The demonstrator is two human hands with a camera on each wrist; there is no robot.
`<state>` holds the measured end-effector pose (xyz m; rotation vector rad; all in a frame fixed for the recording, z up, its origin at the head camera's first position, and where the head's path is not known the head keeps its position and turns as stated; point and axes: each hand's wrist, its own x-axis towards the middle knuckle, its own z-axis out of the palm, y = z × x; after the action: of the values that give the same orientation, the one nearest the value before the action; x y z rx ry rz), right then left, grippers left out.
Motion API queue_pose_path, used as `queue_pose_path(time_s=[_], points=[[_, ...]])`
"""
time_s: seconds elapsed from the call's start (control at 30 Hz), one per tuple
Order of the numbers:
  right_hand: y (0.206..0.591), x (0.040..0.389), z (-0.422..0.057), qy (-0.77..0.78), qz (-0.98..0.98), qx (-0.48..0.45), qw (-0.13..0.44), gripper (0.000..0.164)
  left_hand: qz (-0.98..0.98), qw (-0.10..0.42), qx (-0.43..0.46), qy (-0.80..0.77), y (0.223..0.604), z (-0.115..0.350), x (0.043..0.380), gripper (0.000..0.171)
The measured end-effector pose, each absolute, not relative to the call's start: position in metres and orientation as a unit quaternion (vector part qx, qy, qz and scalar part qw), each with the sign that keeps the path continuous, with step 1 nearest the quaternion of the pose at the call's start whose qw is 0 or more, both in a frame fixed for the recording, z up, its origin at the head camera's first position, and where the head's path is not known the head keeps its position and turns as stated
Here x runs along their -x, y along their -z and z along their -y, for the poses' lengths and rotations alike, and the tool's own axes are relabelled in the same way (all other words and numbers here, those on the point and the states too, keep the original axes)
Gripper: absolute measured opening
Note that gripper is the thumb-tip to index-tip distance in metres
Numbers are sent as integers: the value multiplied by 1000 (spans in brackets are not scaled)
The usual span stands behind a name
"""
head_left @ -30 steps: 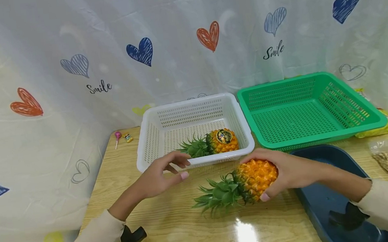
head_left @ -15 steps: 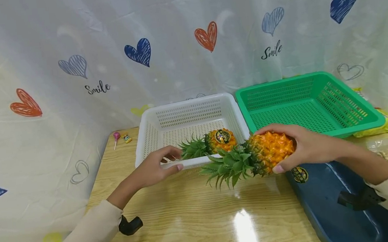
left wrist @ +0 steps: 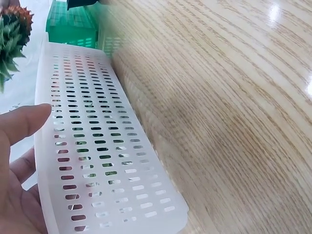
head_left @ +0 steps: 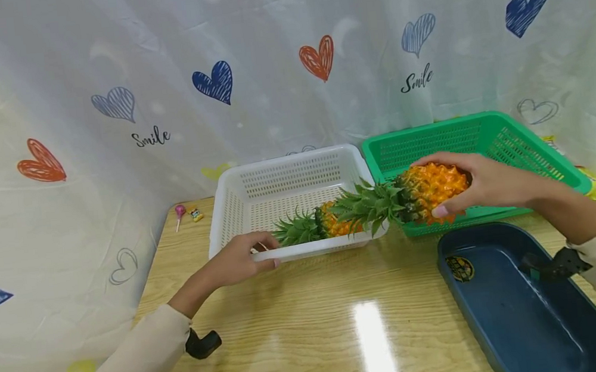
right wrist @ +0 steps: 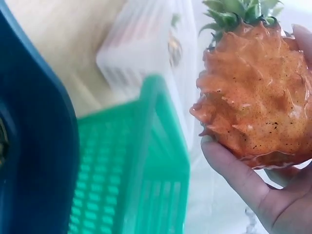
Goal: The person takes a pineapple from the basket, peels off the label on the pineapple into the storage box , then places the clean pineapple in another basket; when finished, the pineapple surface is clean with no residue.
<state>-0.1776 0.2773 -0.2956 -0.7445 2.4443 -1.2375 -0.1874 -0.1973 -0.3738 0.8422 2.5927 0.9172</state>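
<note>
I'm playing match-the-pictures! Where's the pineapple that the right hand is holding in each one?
Head: the pineapple is right of the middle, in the right hand.
Left wrist: top left corner, partly cut off.
Right wrist: big, at the upper right.
Shared landmark: the green basket shows in all three.

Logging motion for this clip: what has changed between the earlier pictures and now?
The right hand, gripping a pineapple throughout, carried it up and right, toward the green basket. The left hand closed in on the front rim of the white basket, thumb outside, fingers inside. The second pineapple, baskets and blue tray stayed put.
</note>
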Motion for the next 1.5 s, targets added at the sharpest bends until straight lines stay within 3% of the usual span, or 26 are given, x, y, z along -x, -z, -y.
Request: queue_pose_path(time_s=[0.17, 0.5, 1.1, 1.33, 1.5], points=[[295, 195, -290, 403, -880, 214, 133, 83, -894, 134, -291, -314, 375, 199, 188, 15], [295, 224, -322, 384, -900, 164, 123, 76, -892, 130, -291, -320, 378, 202, 188, 17], [295, 268, -382, 356, -901, 156, 192, 85, -893, 134, -283, -323, 381, 200, 189, 16], [301, 282, -394, 351, -907, 127, 196, 83, -892, 135, -287, -322, 381, 199, 189, 16], [314, 293, -398, 342, -911, 110, 202, 92, -891, 137, -292, -320, 381, 199, 189, 16]])
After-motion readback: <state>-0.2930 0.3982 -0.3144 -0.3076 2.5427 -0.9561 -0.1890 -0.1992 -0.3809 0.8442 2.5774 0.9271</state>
